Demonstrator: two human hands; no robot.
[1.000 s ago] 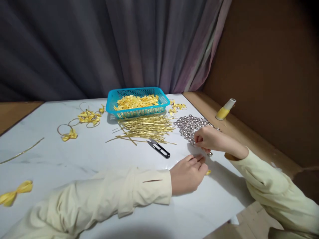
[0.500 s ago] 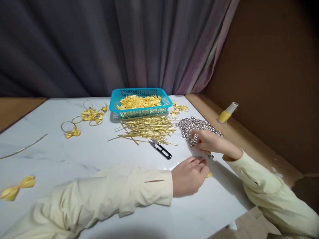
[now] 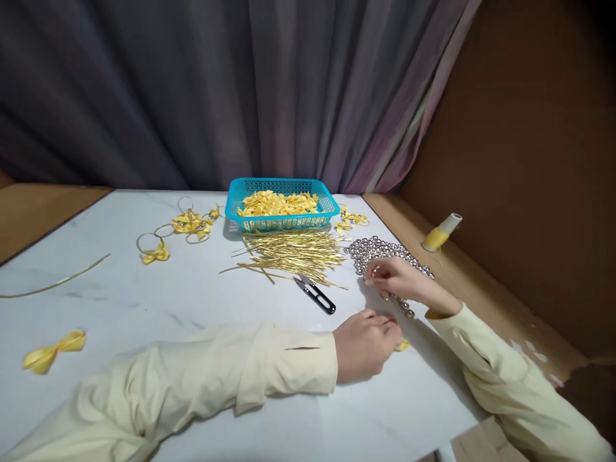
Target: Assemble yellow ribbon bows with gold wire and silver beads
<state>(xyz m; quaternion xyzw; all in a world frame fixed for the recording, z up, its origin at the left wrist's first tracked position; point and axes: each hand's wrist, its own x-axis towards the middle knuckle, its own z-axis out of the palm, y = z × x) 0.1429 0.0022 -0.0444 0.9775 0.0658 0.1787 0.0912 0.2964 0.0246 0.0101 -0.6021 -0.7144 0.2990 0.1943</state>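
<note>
My left hand (image 3: 368, 346) lies low over the white tabletop, back upward and fingers curled. From under its fingertips pokes the edge of a yellow ribbon bow (image 3: 403, 345); the rest is covered by the fingers. Just beyond it, my right hand (image 3: 402, 281) arches over the near side of a pile of small silver beads (image 3: 378, 247). Its thumb and forefinger are bent together in a pinch; anything between their tips is too small to make out. A few loose silver beads (image 3: 409, 313) rest below the right palm.
Black thread snips (image 3: 315, 295) lie left of my hands, before gold wire ties (image 3: 293, 250). Behind stands a blue basket (image 3: 283, 222) of yellow bows. Finished bow loops (image 3: 156, 251) sit left, a single bow (image 3: 54, 351) near front left. A yellow thread spool (image 3: 440, 234) stands right.
My right hand has drawn slightly toward me at the near edge of the beads, its thumb and forefinger closer together. My left hand stays on the bow. The view has shifted a little.
</note>
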